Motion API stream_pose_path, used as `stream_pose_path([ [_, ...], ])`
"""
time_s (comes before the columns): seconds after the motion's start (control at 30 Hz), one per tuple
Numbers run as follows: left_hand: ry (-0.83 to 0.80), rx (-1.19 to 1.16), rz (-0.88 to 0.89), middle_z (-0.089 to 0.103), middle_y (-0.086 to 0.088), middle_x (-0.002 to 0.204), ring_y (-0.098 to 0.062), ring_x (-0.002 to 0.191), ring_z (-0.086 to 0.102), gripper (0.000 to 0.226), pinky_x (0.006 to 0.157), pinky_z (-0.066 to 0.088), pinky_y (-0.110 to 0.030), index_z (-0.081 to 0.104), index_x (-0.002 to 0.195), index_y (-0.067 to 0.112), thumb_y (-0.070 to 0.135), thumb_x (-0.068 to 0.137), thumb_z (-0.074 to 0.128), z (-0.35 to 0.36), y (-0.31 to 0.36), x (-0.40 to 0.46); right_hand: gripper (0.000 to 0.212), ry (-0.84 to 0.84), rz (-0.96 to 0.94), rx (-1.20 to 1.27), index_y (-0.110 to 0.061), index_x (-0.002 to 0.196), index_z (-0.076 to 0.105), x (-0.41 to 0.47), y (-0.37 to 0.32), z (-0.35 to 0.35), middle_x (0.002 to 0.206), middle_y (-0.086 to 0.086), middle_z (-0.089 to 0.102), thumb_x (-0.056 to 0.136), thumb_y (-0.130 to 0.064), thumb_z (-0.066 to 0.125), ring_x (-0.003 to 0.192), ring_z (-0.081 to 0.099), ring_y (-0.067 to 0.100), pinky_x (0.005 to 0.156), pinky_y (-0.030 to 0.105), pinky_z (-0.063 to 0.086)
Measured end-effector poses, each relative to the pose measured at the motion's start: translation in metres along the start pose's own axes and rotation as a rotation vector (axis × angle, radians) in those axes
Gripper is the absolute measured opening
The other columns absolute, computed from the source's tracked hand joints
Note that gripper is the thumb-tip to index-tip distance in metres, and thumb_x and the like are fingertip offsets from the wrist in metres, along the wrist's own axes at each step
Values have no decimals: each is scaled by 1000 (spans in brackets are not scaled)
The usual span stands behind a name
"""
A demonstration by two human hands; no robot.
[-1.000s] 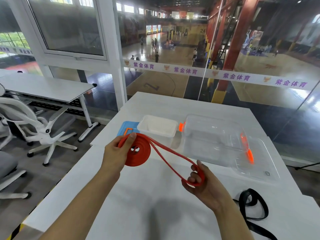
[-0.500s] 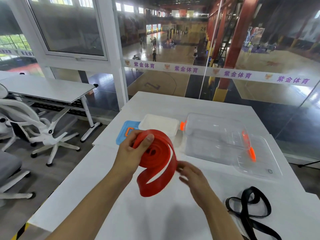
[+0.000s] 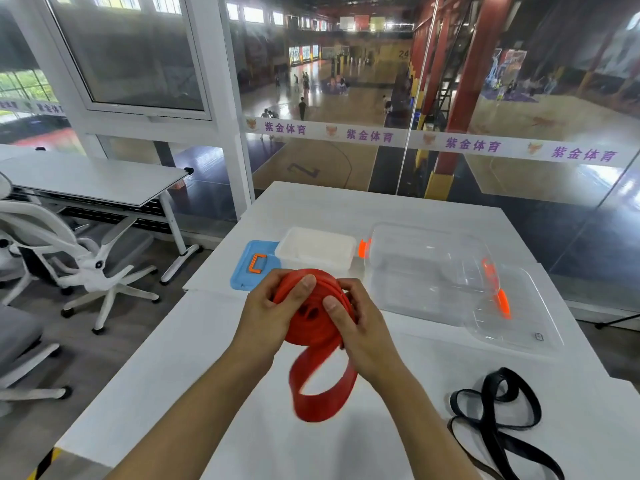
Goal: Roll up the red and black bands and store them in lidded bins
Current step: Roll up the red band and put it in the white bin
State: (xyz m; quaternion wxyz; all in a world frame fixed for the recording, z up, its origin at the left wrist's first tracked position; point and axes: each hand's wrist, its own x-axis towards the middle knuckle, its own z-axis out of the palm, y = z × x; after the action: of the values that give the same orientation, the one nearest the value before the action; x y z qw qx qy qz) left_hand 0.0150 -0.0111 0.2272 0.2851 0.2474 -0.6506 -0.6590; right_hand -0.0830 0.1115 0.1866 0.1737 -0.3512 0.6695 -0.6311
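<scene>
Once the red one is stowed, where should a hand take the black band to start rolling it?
Probably the upper loop end of the black band, reached from above by the right hand. It lies flat and loosely tangled on the table, and that end is nearest and fully in view.

Two bins (image 3: 317,249) (image 3: 429,268) side by side on the table (image 3: 381,209) — a loose band (image 3: 498,414) lying nearer, right.

Two hands, left (image 3: 268,315) and right (image 3: 360,327), two bands, red (image 3: 317,341) and black (image 3: 498,420), two bins, white (image 3: 317,251) and clear (image 3: 429,268), and two lids, blue (image 3: 252,265) and clear (image 3: 516,313), occupied one table (image 3: 214,375).
</scene>
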Motion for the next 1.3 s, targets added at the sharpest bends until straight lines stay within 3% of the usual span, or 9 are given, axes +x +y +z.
stream_pose_path([
  [0.1,109,-64,-30,76,2,100,-18,96,72,53,81,60,-32,70,107,21,59,70,68,5,-4,2,24,107,26,-42,-35,114,62,-1,7,7,91,-4,73,97,-53,62,82,69,9,76,27,56],
  [0.23,165,-251,-154,76,-6,109,-28,105,73,59,93,59,-49,68,116,21,64,76,65,19,-9,-2,55,189,37,-96,-40,132,56,-3,11,20,120,-18,63,88,-72,49,113,61,-4,92,16,49],
  [0.43,142,-470,-257,76,-10,114,-24,100,76,44,77,61,-38,65,124,20,53,99,48,31,-17,-9,62,192,92,92,-40,157,31,-14,20,35,145,-27,49,99,-52,50,128,51,-14,105,9,43],
  [0.53,141,-339,-325,75,-6,114,-22,103,74,44,86,60,-40,65,119,25,57,100,43,35,-29,-15,42,274,147,174,-34,150,42,-14,24,36,140,-16,57,108,-32,49,120,56,-12,95,5,46],
  [0.63,57,-61,-321,73,-3,118,-19,109,70,44,100,55,-43,65,121,25,55,103,37,32,-40,-19,33,327,160,158,-28,136,55,-12,27,24,127,-8,66,106,-16,53,109,63,-7,87,7,49],
  [0.83,-184,33,-387,72,-17,116,-27,93,73,34,80,63,-42,67,120,13,34,94,66,12,-35,-9,40,158,135,33,-26,121,71,-4,24,-27,109,-8,77,84,-21,57,103,70,7,88,19,52],
  [1.03,-547,304,-374,77,-9,108,-24,100,76,42,80,64,-45,68,120,18,30,83,82,8,-22,12,38,-99,160,-77,-33,120,54,-10,23,-46,87,2,69,84,-23,64,71,63,10,67,24,53],
  [1.17,-437,250,-361,78,-11,105,-25,95,77,40,75,64,-44,70,114,15,28,79,85,17,-33,11,25,-73,213,-47,-35,115,59,-10,28,-59,102,-3,73,95,-25,72,83,71,8,69,22,56],
  [1.3,-209,84,-378,75,-17,108,-27,94,76,38,71,65,-42,69,114,10,25,81,82,36,-49,5,40,-61,198,-33,-43,137,57,-13,40,-63,127,-16,69,100,-33,67,116,66,4,94,21,55],
])
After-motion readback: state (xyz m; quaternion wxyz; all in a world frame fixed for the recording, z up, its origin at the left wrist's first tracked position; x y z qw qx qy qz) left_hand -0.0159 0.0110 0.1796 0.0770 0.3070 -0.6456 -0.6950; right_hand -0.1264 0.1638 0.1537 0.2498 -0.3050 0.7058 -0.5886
